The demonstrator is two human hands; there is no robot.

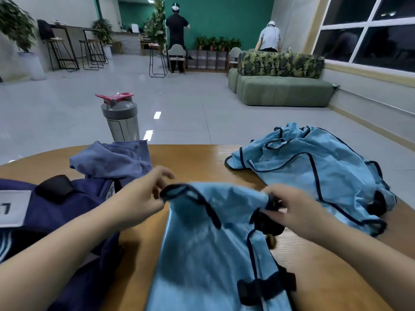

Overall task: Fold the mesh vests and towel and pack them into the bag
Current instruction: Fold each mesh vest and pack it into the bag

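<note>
A light blue mesh vest (215, 243) is held up by its top edge over the wooden table (197, 158) at the lower centre of the frame.

Its long axis runs from the hands down toward the bottom edge, the dark-trimmed top edge lying across between the two hands. The left hand (143, 198) is reached in from the lower left, its fingers curled and pinching the dark trim at the vest's left corner. The right hand (289, 207) is reached in from the lower right and is closed on the trim at the right corner. The fabric is seen as thin and sheer, edged in dark binding, with black straps on its right side. A second vest (314, 173) is heaped at the right. A blue-grey towel (112, 160) is crumpled left of centre, against the navy bag (51, 212) at the lower left.
</note>
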